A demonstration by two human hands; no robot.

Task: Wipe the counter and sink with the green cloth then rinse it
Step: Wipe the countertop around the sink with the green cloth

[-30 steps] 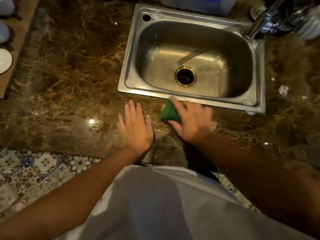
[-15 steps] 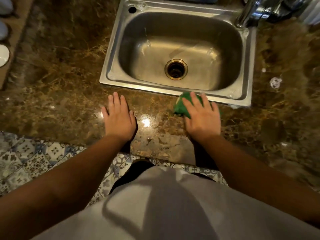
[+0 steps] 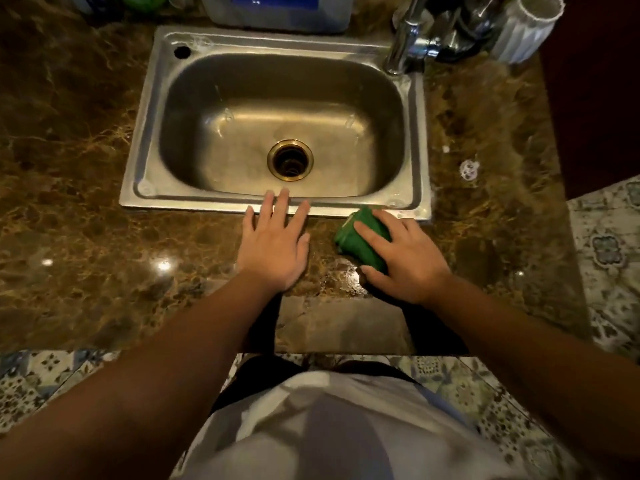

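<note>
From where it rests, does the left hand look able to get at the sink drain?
Probably yes. The left hand lies flat on the counter, fingertips at the sink front rim; the basin is bare, so nothing blocks the drain.

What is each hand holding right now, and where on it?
The right hand presses the green cloth onto the counter, fingers across its top. The left hand lies flat, holding nothing.
</note>
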